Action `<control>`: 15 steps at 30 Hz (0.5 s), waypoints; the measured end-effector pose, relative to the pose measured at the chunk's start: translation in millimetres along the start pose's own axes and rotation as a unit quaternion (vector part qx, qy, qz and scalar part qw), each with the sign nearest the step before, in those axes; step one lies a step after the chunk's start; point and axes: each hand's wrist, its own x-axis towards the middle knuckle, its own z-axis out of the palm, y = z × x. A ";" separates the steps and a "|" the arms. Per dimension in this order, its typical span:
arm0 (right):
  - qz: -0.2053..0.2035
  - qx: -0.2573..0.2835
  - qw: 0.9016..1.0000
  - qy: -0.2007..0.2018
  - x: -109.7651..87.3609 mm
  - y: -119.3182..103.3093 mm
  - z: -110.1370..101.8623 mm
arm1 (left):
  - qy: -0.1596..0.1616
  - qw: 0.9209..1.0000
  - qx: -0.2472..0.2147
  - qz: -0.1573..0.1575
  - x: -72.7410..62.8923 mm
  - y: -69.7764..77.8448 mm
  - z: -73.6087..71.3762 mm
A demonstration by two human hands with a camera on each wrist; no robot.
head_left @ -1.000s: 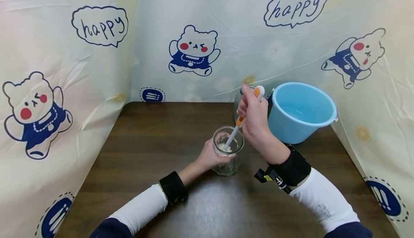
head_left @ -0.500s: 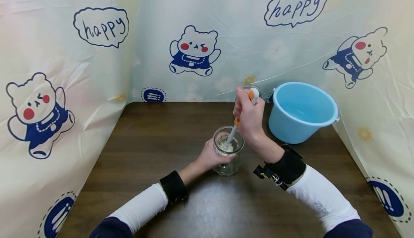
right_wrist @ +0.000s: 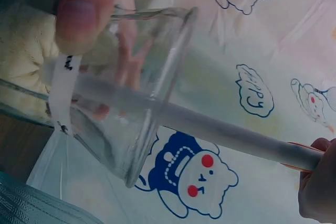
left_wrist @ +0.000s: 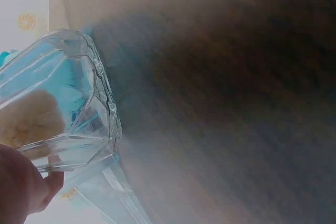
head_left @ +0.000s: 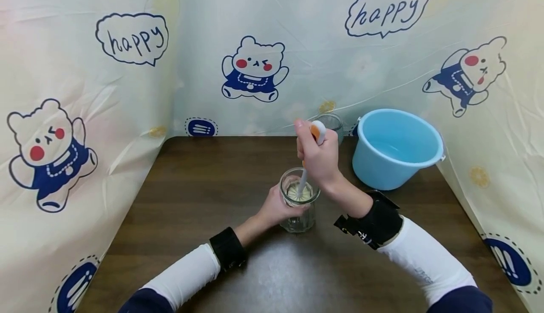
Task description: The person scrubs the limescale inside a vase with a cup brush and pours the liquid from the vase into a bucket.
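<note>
My left hand [head_left: 274,207] grips a clear glass jar [head_left: 297,223] round its side, holding it above the table with its mouth up. Inside the jar is the cream sponge head [right_wrist: 23,51] of a cup brush [head_left: 302,184], its pleated end also showing through the mouth. My right hand [head_left: 319,159] holds the brush's white and orange handle [head_left: 318,131] in curled fingers, above the jar's mouth. In the right wrist view the grey stem [right_wrist: 220,129] runs into the jar, and a thumb lies by a white label [right_wrist: 65,93] on the glass.
A light blue bucket [head_left: 369,162] stands at the back right of the dark wooden table [head_left: 204,176]. Another glass jar [head_left: 333,123] stands behind my right hand, partly hidden. A patterned cloth [head_left: 323,67] hangs behind and at both sides.
My right hand has shifted left and the brush handle stands more upright. More of the sponge head shows in the jar's mouth. My left hand and the jar have hardly moved.
</note>
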 end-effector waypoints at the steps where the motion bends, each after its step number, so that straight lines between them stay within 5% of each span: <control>1: -0.003 -0.003 1.000 -0.008 0.3 -0.9 0.4 | 0.000 1.000 0.000 0.002 0.4 0.0 0.2; 8: -0.033 -0.006 0.998 -0.054 10.2 -25.8 3.7 | -0.001 1.000 0.008 0.012 1.3 -0.3 -0.2; 15: 0.036 -0.037 0.994 -0.099 2.4 -16.7 5.3 | -0.007 1.000 -0.007 -0.012 -1.3 -1.8 -0.9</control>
